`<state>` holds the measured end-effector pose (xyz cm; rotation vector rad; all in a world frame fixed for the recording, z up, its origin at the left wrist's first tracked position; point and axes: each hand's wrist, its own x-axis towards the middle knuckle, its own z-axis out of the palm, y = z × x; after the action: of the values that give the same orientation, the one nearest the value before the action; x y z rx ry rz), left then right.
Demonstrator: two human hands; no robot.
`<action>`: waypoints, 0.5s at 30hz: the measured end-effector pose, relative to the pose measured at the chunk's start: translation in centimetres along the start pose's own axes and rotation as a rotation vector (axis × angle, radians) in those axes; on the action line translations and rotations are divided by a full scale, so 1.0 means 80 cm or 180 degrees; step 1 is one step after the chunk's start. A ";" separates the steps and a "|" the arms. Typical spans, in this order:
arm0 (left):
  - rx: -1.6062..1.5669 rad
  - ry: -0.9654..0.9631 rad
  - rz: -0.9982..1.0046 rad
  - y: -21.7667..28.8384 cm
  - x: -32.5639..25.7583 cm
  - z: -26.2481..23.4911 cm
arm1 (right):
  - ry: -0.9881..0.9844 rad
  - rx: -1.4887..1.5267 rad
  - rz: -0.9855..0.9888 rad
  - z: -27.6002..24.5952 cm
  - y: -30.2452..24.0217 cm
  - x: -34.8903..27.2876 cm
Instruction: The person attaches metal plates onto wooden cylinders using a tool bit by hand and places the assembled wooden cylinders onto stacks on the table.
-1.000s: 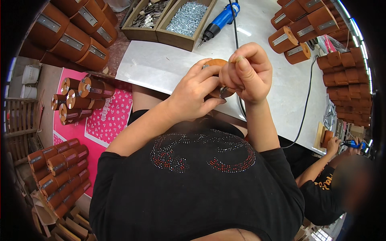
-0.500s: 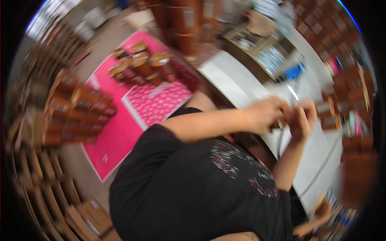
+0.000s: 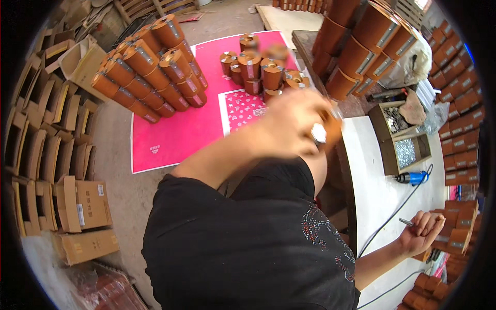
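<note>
My left hand (image 3: 297,124) is blurred with motion and grips a brown cylinder (image 3: 328,129) with a pale metal end. It hangs above the floor, just off the left edge of the white table (image 3: 382,201) and beside the pink mat (image 3: 181,129). My right hand (image 3: 423,232) rests far to the right on the table. Its fingers are closed on a thin metal bit (image 3: 405,222) that sticks out to the left. A black cable (image 3: 392,214) runs past it.
A pile of brown cylinders (image 3: 150,67) lies on the mat, with upright ones (image 3: 258,62) behind it. Folded cardboard boxes (image 3: 77,204) line the left. A wooden tray of screws (image 3: 405,150) and a blue power tool (image 3: 413,178) sit on the table. More cylinders (image 3: 361,41) are stacked around it.
The view has swung left from the table to the floor. My left hand carried the cylinder off the table toward the mat. My right hand let go of it and stayed at the table.
</note>
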<state>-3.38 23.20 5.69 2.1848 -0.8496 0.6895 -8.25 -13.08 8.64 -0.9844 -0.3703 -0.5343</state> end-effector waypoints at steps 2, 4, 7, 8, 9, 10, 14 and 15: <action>0.0666 0.0176 -0.0417 -0.028 -0.009 -0.070 | 0.0076 0.0017 0.0111 -0.004 0.013 -0.004; 0.1488 0.0640 -0.0786 -0.071 -0.032 -0.128 | 0.0051 -0.0274 0.0195 -0.007 0.028 -0.009; 0.2847 0.1065 -0.1132 -0.158 -0.054 -0.207 | 0.0242 -0.0398 0.0118 -0.012 0.025 -0.008; 0.3140 0.1109 -0.1360 -0.170 -0.064 -0.237 | 0.0179 -0.0294 0.0164 -0.017 0.024 -0.003; 0.3256 0.1128 -0.1573 -0.195 -0.076 -0.259 | 0.0331 -0.0294 0.0126 -0.013 0.026 -0.002; 0.3350 0.1144 -0.1789 -0.218 -0.087 -0.277 | 0.0346 -0.0297 0.0125 -0.013 0.027 -0.001; 0.3579 0.0880 -0.2418 -0.265 -0.101 -0.311 | 0.0376 -0.0431 0.0072 -0.016 0.025 -0.006; 0.3661 0.0755 -0.2548 -0.277 -0.107 -0.311 | 0.0396 -0.0466 0.0072 -0.018 0.023 -0.009</action>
<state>1.78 57.24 6.65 2.9514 0.7740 1.1019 -7.66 -13.30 6.29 -1.0893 -0.2107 -0.6053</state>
